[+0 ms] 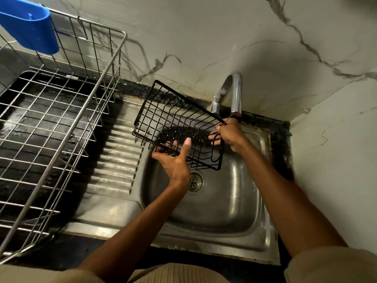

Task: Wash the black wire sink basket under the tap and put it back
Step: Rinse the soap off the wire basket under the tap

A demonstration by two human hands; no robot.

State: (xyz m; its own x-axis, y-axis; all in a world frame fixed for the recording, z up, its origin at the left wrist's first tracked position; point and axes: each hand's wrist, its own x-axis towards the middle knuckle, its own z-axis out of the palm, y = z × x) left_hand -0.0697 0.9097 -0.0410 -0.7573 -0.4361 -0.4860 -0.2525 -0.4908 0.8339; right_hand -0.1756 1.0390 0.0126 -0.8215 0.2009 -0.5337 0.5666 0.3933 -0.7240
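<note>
The black wire sink basket (173, 121) is held tilted above the steel sink (214, 211), just left of the chrome tap (235, 92). My left hand (175, 162) grips its near lower edge, thumb up against the wires and fingers under it. At the basket's right end, below the tap spout, my right hand (228, 133) holds the rim with fingers curled through the wires. No running water shows in the frame.
A large steel wire dish rack (61, 123) stands on the dark counter at the left, with a blue plastic holder (30, 27) hung on its back rim. The ribbed drainboard (116, 160) lies between rack and sink. Marble walls close the back and right.
</note>
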